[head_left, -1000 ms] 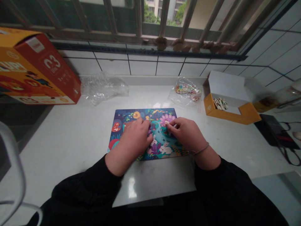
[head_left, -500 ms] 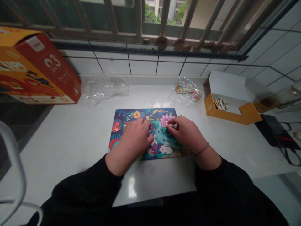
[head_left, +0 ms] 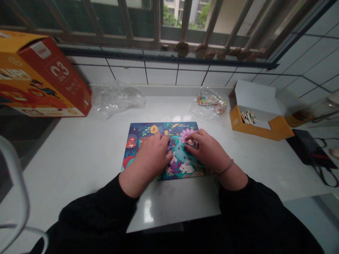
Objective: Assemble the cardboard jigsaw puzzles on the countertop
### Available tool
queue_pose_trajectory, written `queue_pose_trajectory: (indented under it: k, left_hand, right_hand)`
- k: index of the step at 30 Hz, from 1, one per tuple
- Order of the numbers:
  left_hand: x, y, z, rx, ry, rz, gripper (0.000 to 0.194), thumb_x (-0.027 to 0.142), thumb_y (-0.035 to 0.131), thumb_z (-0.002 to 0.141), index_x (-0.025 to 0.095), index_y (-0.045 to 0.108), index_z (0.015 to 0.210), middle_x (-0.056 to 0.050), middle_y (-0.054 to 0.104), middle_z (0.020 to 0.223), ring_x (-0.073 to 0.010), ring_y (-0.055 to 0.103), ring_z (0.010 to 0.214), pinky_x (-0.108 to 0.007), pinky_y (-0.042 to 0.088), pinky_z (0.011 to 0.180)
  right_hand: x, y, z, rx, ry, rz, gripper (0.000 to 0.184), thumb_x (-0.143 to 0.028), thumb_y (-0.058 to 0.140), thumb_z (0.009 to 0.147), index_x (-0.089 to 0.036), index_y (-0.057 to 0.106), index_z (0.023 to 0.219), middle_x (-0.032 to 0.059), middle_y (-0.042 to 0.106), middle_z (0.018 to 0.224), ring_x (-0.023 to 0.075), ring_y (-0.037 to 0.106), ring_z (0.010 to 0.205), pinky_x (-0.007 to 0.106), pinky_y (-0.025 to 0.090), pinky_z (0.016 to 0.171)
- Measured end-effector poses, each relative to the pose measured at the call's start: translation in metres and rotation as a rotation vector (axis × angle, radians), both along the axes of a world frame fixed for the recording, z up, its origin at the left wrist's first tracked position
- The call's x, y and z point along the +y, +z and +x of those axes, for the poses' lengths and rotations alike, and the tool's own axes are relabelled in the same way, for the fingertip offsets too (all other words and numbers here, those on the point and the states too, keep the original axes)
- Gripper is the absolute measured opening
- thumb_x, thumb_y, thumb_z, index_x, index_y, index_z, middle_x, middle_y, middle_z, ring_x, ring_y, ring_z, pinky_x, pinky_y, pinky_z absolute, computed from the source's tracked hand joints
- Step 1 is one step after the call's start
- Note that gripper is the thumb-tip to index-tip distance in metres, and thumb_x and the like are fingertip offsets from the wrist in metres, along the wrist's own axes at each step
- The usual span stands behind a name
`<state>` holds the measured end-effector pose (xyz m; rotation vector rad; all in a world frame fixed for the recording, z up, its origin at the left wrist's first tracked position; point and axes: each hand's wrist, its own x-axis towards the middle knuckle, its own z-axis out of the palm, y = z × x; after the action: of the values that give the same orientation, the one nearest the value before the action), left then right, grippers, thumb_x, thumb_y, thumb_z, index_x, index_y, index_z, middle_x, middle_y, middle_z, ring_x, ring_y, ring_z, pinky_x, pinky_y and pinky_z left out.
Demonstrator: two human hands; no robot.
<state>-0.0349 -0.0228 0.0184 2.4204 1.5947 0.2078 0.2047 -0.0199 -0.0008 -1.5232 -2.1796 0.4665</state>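
Observation:
A colourful jigsaw puzzle (head_left: 159, 129) with rabbits, a fox and a peacock lies flat on the white counter (head_left: 79, 155). My left hand (head_left: 153, 153) rests curled on the puzzle's middle, fingers bent and pressing down on it. My right hand (head_left: 206, 150) lies on the puzzle's right part, thumb and fingers pinched close around a small spot near the peacock; what they grip is hidden. A thin band circles my right wrist. Both arms wear black sleeves.
An orange puzzle box (head_left: 39, 81) leans at the back left. Crumpled clear plastic (head_left: 116, 97) lies behind the puzzle, a bag of loose pieces (head_left: 212, 100) at back right. An open yellow box (head_left: 258, 116) holds more pieces. A dark device with cables (head_left: 312, 148) sits far right.
My right hand has slid slightly left and lowered onto the puzzle, fingers closing tighter. The left hand has stayed in place.

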Motion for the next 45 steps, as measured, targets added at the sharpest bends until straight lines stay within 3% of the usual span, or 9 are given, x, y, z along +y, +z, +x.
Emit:
queue_pose_trajectory:
  k: [16,23,28,33,37,41,45]
  left_hand:
    - [-0.001,0.004,0.001,0.031,0.002,-0.018,0.026,0.033,0.065,0.096,0.017,0.067,0.117,-0.015,0.067,0.113,-0.0339,0.065,0.109,-0.051,0.054,0.099]
    - [0.0,0.0,0.0,0.002,0.003,-0.003,0.023,0.033,0.065,0.096,0.019,0.067,0.115,-0.014,0.067,0.112,-0.0326,0.064,0.108,-0.05,0.054,0.098]
    - [0.0,-0.002,-0.001,-0.003,0.001,-0.005,0.024,0.032,0.066,0.095,0.018,0.066,0.115,-0.014,0.067,0.113,-0.0329,0.064,0.109,-0.05,0.054,0.099]
    - [0.0,-0.001,-0.002,-0.12,0.007,-0.025,0.027,0.025,0.07,0.091,0.02,0.066,0.117,-0.012,0.069,0.115,-0.031,0.065,0.111,-0.047,0.054,0.101]
    - [0.003,0.001,-0.003,-0.202,0.041,-0.072,0.034,0.018,0.071,0.089,0.02,0.065,0.122,-0.011,0.07,0.118,-0.0272,0.068,0.104,-0.044,0.056,0.095]
    - [0.008,0.002,-0.002,-0.274,0.098,-0.119,0.031,0.019,0.075,0.091,0.02,0.068,0.121,-0.007,0.074,0.103,-0.0244,0.069,0.091,-0.04,0.056,0.084]
    - [0.012,0.0,-0.003,-0.423,0.157,-0.213,0.021,0.029,0.077,0.093,0.022,0.075,0.112,-0.003,0.075,0.089,-0.022,0.07,0.082,-0.035,0.052,0.074]
  right_hand:
    - [0.002,-0.002,-0.001,-0.017,0.064,-0.013,0.026,-0.026,0.078,0.098,-0.024,0.076,0.124,0.0073,0.067,0.113,0.0212,0.068,0.098,0.034,0.054,0.088]
    - [0.002,-0.001,0.0,-0.016,0.102,-0.011,0.02,-0.027,0.076,0.1,-0.024,0.076,0.12,0.0067,0.069,0.11,0.0211,0.069,0.096,0.034,0.053,0.087]
    - [0.002,0.007,0.003,0.028,-0.027,0.091,0.017,-0.019,0.062,0.103,-0.022,0.074,0.114,0.0073,0.075,0.107,0.021,0.068,0.092,0.034,0.051,0.085]
    - [0.002,0.009,0.005,-0.04,-0.086,0.013,0.011,-0.017,0.064,0.098,-0.022,0.073,0.1,0.0056,0.077,0.094,0.0212,0.067,0.083,0.033,0.046,0.078]
    - [0.002,0.01,0.005,0.03,-0.143,0.098,0.012,-0.019,0.061,0.098,-0.023,0.072,0.099,0.0054,0.078,0.093,0.0206,0.067,0.081,0.032,0.046,0.077]
    - [0.002,0.011,0.005,0.075,-0.146,0.132,0.012,-0.019,0.061,0.097,-0.023,0.072,0.097,0.0047,0.077,0.092,0.0198,0.066,0.079,0.031,0.046,0.076]
    - [0.0,0.012,0.004,0.036,-0.058,0.03,0.014,-0.017,0.061,0.097,-0.024,0.073,0.097,0.0024,0.078,0.088,0.019,0.067,0.077,0.03,0.044,0.073]
